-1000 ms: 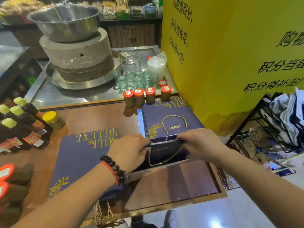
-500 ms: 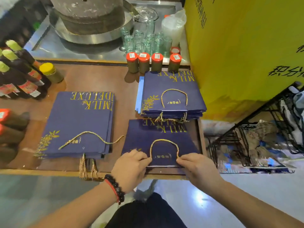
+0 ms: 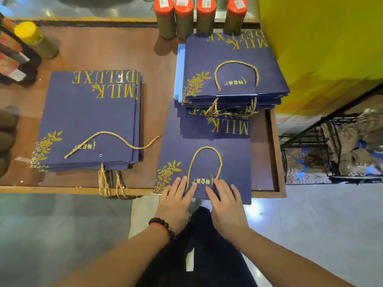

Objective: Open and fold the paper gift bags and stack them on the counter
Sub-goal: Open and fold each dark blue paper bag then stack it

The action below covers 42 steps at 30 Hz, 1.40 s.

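A navy paper gift bag (image 3: 232, 158) with gold print and a gold cord handle lies flat at the counter's near edge, its mouth toward me. My left hand (image 3: 176, 198) and my right hand (image 3: 224, 204) press flat on its near edge, fingers straight, either side of the handle. A stack of flat navy bags (image 3: 89, 121) lies to the left, its cords hanging over the counter edge. A second stack (image 3: 234, 67) sits behind the flat bag, overlapping its far end.
The brown wooden counter (image 3: 116, 50) carries several orange-lidded jars (image 3: 194, 15) at the back and a yellow-lidded jar (image 3: 35, 38) with dark bottles at the left. A yellow wall (image 3: 321, 44) stands to the right, with a black wire rack (image 3: 331, 148) on the floor below it.
The bag stood open between my hands one second ago; it now lies flat on the counter. My fingers went from pinching its near edge to pressing flat on it. The view tilted downward.
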### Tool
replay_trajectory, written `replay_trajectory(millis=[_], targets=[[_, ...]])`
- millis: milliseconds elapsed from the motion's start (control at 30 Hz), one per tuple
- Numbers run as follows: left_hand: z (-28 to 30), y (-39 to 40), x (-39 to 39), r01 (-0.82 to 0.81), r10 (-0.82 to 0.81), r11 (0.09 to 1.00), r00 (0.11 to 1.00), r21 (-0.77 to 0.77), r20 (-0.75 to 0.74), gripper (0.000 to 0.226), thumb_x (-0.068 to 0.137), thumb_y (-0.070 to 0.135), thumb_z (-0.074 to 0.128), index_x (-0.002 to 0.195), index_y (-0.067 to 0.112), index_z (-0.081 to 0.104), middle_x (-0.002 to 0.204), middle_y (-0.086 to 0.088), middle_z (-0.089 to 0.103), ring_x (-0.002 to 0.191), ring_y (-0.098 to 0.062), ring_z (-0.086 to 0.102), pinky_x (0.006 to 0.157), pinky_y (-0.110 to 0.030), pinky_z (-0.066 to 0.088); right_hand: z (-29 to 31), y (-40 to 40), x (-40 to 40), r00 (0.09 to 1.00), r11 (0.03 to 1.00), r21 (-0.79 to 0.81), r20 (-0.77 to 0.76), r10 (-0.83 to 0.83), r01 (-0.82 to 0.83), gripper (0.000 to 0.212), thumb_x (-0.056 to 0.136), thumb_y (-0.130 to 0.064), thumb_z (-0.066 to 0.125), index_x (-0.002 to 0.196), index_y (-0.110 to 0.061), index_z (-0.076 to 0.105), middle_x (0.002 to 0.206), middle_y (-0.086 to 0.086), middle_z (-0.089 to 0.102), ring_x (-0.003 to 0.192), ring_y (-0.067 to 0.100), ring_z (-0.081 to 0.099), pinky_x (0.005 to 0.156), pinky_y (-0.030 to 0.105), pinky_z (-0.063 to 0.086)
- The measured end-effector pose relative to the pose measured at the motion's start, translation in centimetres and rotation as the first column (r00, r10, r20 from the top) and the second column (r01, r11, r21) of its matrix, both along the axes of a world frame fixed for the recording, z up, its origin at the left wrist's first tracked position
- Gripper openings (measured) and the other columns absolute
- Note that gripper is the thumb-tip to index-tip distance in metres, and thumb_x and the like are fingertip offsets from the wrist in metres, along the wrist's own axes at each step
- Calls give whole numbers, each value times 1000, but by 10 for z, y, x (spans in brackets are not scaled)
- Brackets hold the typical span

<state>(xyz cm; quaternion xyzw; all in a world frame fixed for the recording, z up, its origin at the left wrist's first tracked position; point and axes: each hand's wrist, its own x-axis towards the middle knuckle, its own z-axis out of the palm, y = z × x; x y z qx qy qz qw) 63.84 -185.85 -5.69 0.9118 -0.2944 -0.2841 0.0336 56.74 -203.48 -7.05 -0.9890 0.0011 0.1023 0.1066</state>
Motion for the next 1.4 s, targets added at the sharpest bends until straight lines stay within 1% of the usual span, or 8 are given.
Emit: replay_trajectory(millis=[200,367,767,933,1067,1133,1233,1400], targets=[[-10,3,-24,21,-21,1000,1000,-1,19,80,90,21,43,153,20,-6,147,-3,-32,146,-26,-18,113,-38,-17,-2,44,-1,987,999,-11,-153,51,-54,81,65,-31,72,140,-10,51,147,8,48,139,23,40,113,47,18],[-7,10,-17,-10,12,999,999,-45,52,77,90,18,49,153,33,9,157,-4,-13,148,-26,-6,113,-37,-10,-4,32,-7,986,994,-31,-134,97,-102,83,65,-26,71,143,-11,48,150,6,45,140,21,40,114,46,18],[-3,47,0,18,-19,997,1000,80,17,85,90,14,42,148,46,-11,160,-10,-16,147,-28,-16,116,-40,-7,5,-33,-42,954,992,-121,-298,-20,-17,91,63,-20,77,147,-15,40,154,5,38,141,26,38,118,43,19],[4,53,8,-18,19,1000,997,5,-71,72,94,22,42,151,42,2,159,-5,-15,147,-26,-14,118,-36,-4,7,-43,-53,913,974,-55,-339,-226,220,86,81,-20,65,155,-17,20,162,2,2,148,26,20,118,36,18],[-1,47,37,-470,451,877,877,-99,-167,62,90,26,54,148,25,32,158,-17,16,146,-32,13,117,-41,20,35,-32,-32,766,719,293,-383,-516,631,65,94,-13,53,153,-17,25,161,-3,16,144,17,26,109,22,30],[3,37,53,-705,659,695,703,-139,-269,52,86,26,60,136,20,44,137,-12,47,127,-34,43,105,-43,39,49,-29,-15,642,481,433,-412,-647,763,48,92,-6,52,139,-16,45,136,-2,50,119,18,51,95,20,40],[18,22,72,-873,793,470,484,-134,-371,34,86,25,64,116,17,51,105,-1,59,100,-27,58,92,-39,48,54,-36,5,513,289,465,-480,-712,837,22,91,-9,48,110,-19,48,88,-8,54,79,14,52,61,21,40],[13,26,81,-937,819,343,331,-63,-469,5,83,6,60,82,9,64,92,-14,67,92,-35,64,88,-49,53,52,-48,10,432,156,468,-569,-700,870,34,94,-25,55,126,-13,52,114,3,61,101,25,57,83,35,47]])
